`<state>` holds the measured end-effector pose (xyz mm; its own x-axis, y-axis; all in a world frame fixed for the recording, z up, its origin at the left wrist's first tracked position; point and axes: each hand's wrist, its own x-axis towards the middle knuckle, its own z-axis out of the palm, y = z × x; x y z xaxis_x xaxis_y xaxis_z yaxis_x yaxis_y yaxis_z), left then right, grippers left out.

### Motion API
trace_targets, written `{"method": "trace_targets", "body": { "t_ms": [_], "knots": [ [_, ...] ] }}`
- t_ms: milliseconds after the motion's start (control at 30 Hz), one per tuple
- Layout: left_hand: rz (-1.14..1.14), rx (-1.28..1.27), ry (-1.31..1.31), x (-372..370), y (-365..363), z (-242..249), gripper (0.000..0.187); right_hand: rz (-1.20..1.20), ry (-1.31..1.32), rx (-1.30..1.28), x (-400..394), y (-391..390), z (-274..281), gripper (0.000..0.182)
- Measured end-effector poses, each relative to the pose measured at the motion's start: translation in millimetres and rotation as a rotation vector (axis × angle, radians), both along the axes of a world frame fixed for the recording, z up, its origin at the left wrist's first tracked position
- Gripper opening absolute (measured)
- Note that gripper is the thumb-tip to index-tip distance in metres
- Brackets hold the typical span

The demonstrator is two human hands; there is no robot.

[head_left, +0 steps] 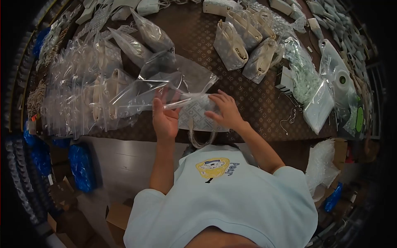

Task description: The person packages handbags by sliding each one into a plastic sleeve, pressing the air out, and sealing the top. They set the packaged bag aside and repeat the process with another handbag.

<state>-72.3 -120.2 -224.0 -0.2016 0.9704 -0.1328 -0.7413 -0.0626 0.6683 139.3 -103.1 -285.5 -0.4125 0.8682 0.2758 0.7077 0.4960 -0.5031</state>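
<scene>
A pale patterned handbag (198, 112) lies at the table's near edge, its handles hanging towards my body. My right hand (225, 110) rests on the bag's right part with its fingers spread. A large clear plastic bag (182, 74) spreads over the handbag's far end and out to the left. My left hand (166, 118) is raised at the handbag's left side, palm up and fingers apart, with its fingertips behind or inside the clear plastic; which of the two I cannot tell.
Several plastic-wrapped handbags (95, 91) stand in a row at the left. More pale handbags (230, 46) stand at the back right. A clear pouch (319, 106), tangled plastic strips (304, 74) and a green object (359, 119) lie at the right. Blue bundles (82, 167) sit below the table.
</scene>
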Motion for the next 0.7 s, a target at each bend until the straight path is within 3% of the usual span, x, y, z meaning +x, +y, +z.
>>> {"method": "trace_targets", "body": {
  "t_ms": [67, 133, 200, 233, 300, 367, 400, 467, 500, 567, 633, 700],
  "knots": [
    [-0.107, 0.114, -0.012, 8, 4, -5, 0.046, 0.09, 0.7, -0.747, -12, -18, 24, 0.053],
    [-0.132, 0.115, 0.051, 25, 3, -8, 0.042, 0.115, 0.854, -0.788, -19, -17, 35, 0.053],
    [-0.166, 0.111, 0.116, 30, -4, -15, 0.038, -0.276, 1.173, -1.03, -19, -12, 32, 0.048],
    [-0.159, 0.058, 0.013, 29, -12, -23, 0.034, -0.282, 1.18, -1.028, -15, -15, 31, 0.048],
    [-0.148, 0.003, -0.09, 25, -24, -47, 0.03, -0.426, 1.472, -1.151, 1, -24, 25, 0.039],
    [-0.01, -0.508, -0.235, 15, -40, -76, 0.028, -0.476, 1.548, -1.173, 10, -37, 4, 0.038],
    [-0.013, -0.516, -0.235, 13, -48, -84, 0.028, -0.516, 1.622, -1.18, 15, -42, -7, 0.037],
    [0.105, -0.708, 0.049, 9, -58, -92, 0.038, -0.572, 1.582, -1.173, 24, -52, -26, 0.037],
    [0.103, -0.71, 0.052, 8, -55, -87, 0.038, -0.617, 1.538, -1.163, 26, -54, -30, 0.037],
    [0.484, -0.229, 1.172, 9, -41, -64, 0.051, -0.664, 1.511, -1.113, 28, -58, -21, 0.037],
    [0.148, 0.115, 1.55, 8, -16, -42, 0.054, -0.709, 1.472, -1.069, 32, -65, -18, 0.038],
    [-0.239, 0.149, 1.977, 26, 10, -46, 0.051, -0.703, 1.565, -1.113, 34, -68, -18, 0.04]
  ]
}}
